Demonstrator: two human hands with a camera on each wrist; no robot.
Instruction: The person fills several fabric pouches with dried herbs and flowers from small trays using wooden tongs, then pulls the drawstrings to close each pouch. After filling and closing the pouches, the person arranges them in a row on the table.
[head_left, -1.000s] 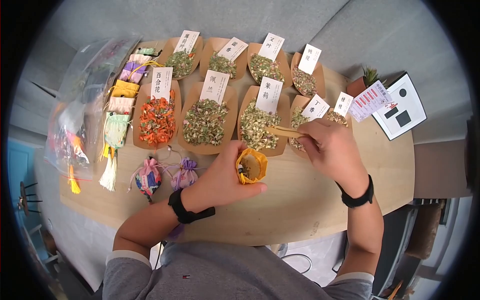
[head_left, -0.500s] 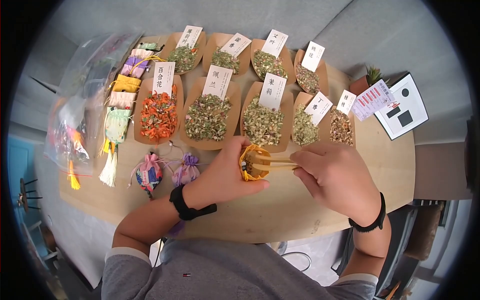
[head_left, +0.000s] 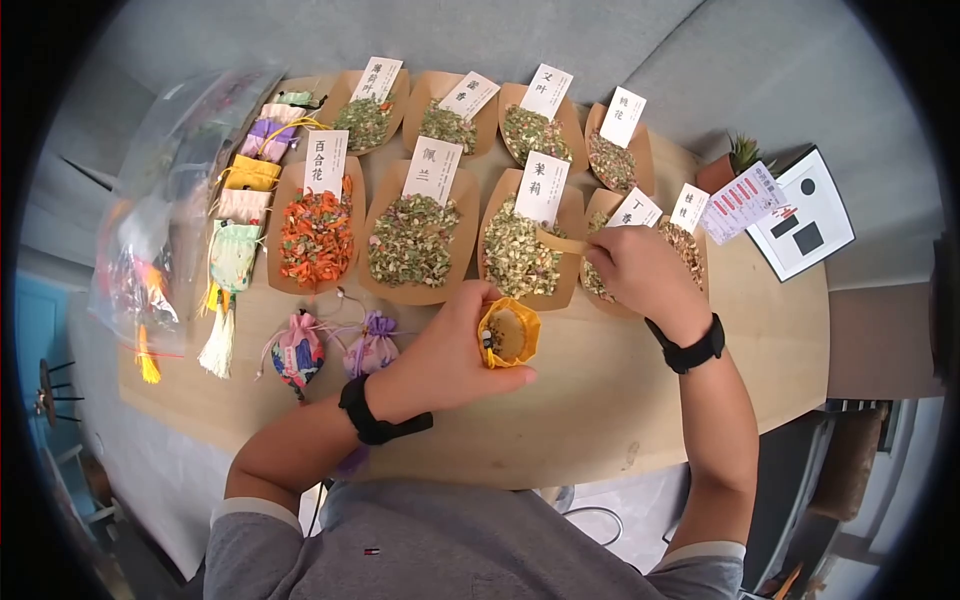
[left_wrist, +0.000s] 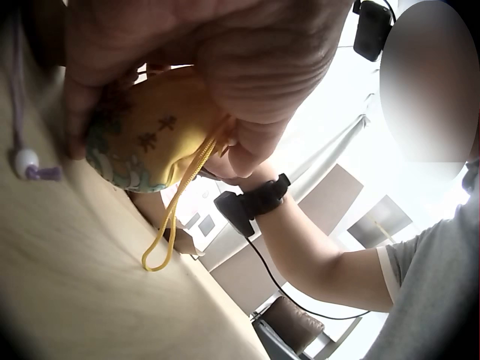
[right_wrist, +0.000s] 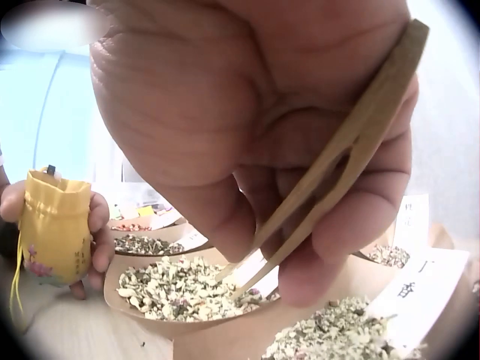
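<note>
My left hand [head_left: 440, 350] grips a yellow drawstring pouch [head_left: 530, 345], its mouth open upward with a little dried matter inside. A yellow cord loop [left_wrist: 161, 251] hangs from the pouch in the left wrist view. My right hand [head_left: 655, 278] pinches wooden tweezers [right_wrist: 391, 75] between thumb and fingers. Their two tips stand apart, right at the pale dried flowers [right_wrist: 169, 289] in a brown paper tray [head_left: 573, 205] with a white label card [head_left: 540, 190]. The pouch is just in front of this tray.
Several more labelled trays of dried herbs surround it, including orange petals [head_left: 318, 245] and a greenish mix [head_left: 410, 245]. Two small pouches [head_left: 298, 350] lie left of my left hand. More pouches [head_left: 243, 205] and a plastic bag [head_left: 150, 230] line the left side. A framed board [head_left: 805, 215] stands right.
My right hand dipped the tweezers from the pale flowers into the pouch's mouth, then moved back up to the same tray. My left hand has held the pouch nearly in place.
</note>
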